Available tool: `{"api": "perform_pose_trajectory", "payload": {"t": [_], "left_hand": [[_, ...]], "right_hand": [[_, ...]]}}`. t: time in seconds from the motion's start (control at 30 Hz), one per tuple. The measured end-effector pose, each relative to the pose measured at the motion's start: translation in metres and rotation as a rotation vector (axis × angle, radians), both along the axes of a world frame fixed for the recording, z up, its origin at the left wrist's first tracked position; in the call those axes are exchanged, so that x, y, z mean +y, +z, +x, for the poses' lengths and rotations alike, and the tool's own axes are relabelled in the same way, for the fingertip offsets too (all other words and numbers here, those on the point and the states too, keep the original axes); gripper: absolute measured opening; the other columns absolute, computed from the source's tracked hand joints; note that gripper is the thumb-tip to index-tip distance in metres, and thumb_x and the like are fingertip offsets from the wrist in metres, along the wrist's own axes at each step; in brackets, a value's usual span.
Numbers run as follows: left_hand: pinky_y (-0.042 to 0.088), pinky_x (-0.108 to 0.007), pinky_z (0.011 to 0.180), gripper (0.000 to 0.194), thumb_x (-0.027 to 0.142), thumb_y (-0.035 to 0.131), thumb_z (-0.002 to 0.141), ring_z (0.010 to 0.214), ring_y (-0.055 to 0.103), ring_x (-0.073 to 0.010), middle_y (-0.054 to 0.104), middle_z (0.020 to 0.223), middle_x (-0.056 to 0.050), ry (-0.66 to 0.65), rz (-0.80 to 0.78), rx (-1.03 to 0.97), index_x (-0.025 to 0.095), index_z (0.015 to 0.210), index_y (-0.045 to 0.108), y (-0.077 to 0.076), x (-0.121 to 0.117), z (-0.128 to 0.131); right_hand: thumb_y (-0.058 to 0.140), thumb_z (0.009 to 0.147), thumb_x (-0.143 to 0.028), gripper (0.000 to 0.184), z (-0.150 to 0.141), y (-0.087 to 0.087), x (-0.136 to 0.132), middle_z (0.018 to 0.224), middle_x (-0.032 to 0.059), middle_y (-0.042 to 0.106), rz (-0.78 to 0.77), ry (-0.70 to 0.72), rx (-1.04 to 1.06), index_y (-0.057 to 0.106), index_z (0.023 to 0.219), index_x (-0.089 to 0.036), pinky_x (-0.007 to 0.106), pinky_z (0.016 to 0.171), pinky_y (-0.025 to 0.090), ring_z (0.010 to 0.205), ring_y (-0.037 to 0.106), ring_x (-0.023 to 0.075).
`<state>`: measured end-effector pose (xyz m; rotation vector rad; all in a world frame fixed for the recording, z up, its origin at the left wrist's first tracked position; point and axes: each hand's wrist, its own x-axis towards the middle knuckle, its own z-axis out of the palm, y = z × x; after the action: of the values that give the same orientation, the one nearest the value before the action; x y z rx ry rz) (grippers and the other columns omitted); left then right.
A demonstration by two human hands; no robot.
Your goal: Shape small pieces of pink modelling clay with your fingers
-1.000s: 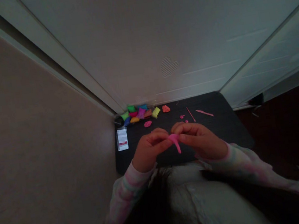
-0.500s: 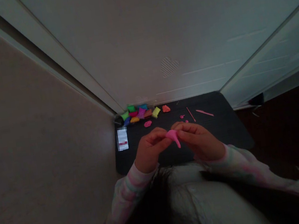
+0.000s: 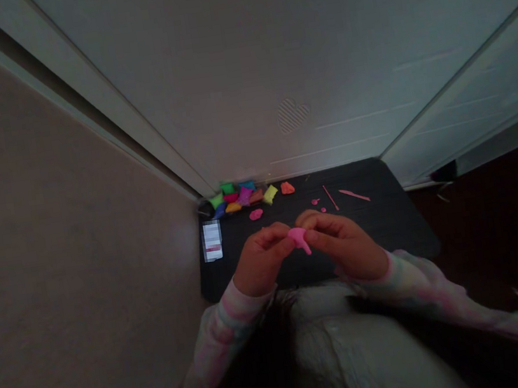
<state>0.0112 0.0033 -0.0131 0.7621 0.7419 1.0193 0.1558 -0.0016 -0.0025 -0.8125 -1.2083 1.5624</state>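
A piece of pink modelling clay (image 3: pixel 298 236) is pinched between my two hands above the dark table (image 3: pixel 388 221). It has a rounded body and a short tail hanging toward me. My left hand (image 3: pixel 262 259) grips its left side with thumb and fingers. From the right, the thumb and fingers of my right hand (image 3: pixel 347 242) press on it. Past my hands lie a pink clay lump (image 3: pixel 256 214), an orange clay lump (image 3: pixel 288 188) and small pink bits (image 3: pixel 315 201).
Colourful clay packets (image 3: pixel 240 198) are heaped at the table's back left, with a yellow packet (image 3: pixel 270 194) beside them. A phone (image 3: pixel 212 240) lies at the left edge. A thin pink stick (image 3: pixel 331 197) and a pink modelling tool (image 3: pixel 354 195) rest at the back right. A white panel (image 3: pixel 235 94) rises behind.
My right hand has shifted slightly left, and its thumb covers a bit more of the pink clay. The clay's tail has turned slightly and looks shorter. Both hands keep their hold.
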Motion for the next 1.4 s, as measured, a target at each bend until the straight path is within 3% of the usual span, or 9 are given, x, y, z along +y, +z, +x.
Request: {"api": "perform_pose_trajectory", "payload": {"t": [0.13,0.33,0.6,0.93,1.13,1.23,1.4], "left_hand": [[0.039,-0.025,0.065,0.019,0.032,0.078,0.054,0.064,0.050,-0.0097,0.058,0.062,0.003,0.065,-0.100,-0.078,0.018,0.061,0.067,0.002,-0.003,0.006],[0.040,-0.026,0.062,0.025,0.033,0.080,0.049,0.062,0.050,-0.0108,0.058,0.064,0.002,0.034,-0.202,-0.092,0.018,0.063,0.066,0.001,-0.005,0.008],[0.037,-0.026,0.065,0.018,0.032,0.076,0.057,0.064,0.047,-0.0109,0.052,0.059,0.002,-0.042,0.011,0.014,0.018,0.056,0.065,-0.003,-0.002,-0.002],[0.037,-0.025,0.065,0.017,0.026,0.076,0.054,0.066,0.048,-0.0117,0.052,0.062,0.002,-0.075,-0.037,-0.046,0.017,0.058,0.062,-0.002,-0.004,-0.003],[0.036,-0.026,0.066,0.016,0.028,0.073,0.061,0.067,0.047,-0.0122,0.053,0.065,0.001,-0.154,0.093,0.047,0.016,0.060,0.062,-0.006,-0.001,-0.009],[0.035,-0.026,0.067,0.011,0.022,0.071,0.063,0.067,0.047,-0.0112,0.052,0.065,0.002,-0.129,0.129,0.053,0.016,0.060,0.062,-0.007,-0.001,-0.010],[0.036,-0.026,0.066,0.015,0.026,0.073,0.060,0.066,0.047,-0.0112,0.051,0.063,0.002,-0.092,0.047,-0.063,0.017,0.058,0.061,-0.006,-0.006,-0.004]], "right_hand": [[0.065,0.073,-0.035,0.014,-0.001,-0.003,-0.001,0.076,0.0001,0.051,0.003,-0.005,0.043,0.063,0.074,-0.021,0.029,0.074,0.042,0.077,0.050,0.0140],[0.063,0.075,-0.031,0.011,0.002,-0.004,-0.001,0.078,0.0002,0.050,0.009,-0.011,-0.021,0.062,0.071,-0.021,0.029,0.074,0.041,0.077,0.050,0.0134],[0.059,0.078,-0.025,0.007,0.010,-0.001,0.000,0.080,0.0012,0.052,0.147,0.093,-0.177,0.059,0.073,-0.019,0.029,0.075,0.040,0.078,0.050,0.0139],[0.058,0.080,-0.029,0.012,0.010,0.000,-0.001,0.077,0.0017,0.053,0.163,0.110,-0.134,0.060,0.073,-0.020,0.030,0.075,0.042,0.077,0.052,0.0143],[0.056,0.080,-0.021,0.007,0.012,0.003,0.000,0.077,0.0021,0.053,0.261,0.103,-0.260,0.059,0.074,-0.019,0.030,0.073,0.042,0.075,0.051,0.0139],[0.056,0.080,-0.018,0.005,0.012,0.002,0.000,0.079,0.0021,0.054,0.285,0.086,-0.276,0.060,0.077,-0.019,0.028,0.073,0.042,0.078,0.052,0.0136],[0.061,0.077,-0.021,0.003,0.011,-0.002,-0.001,0.080,0.0009,0.053,0.269,0.098,-0.194,0.061,0.079,-0.020,0.027,0.071,0.042,0.077,0.051,0.0131]]}}
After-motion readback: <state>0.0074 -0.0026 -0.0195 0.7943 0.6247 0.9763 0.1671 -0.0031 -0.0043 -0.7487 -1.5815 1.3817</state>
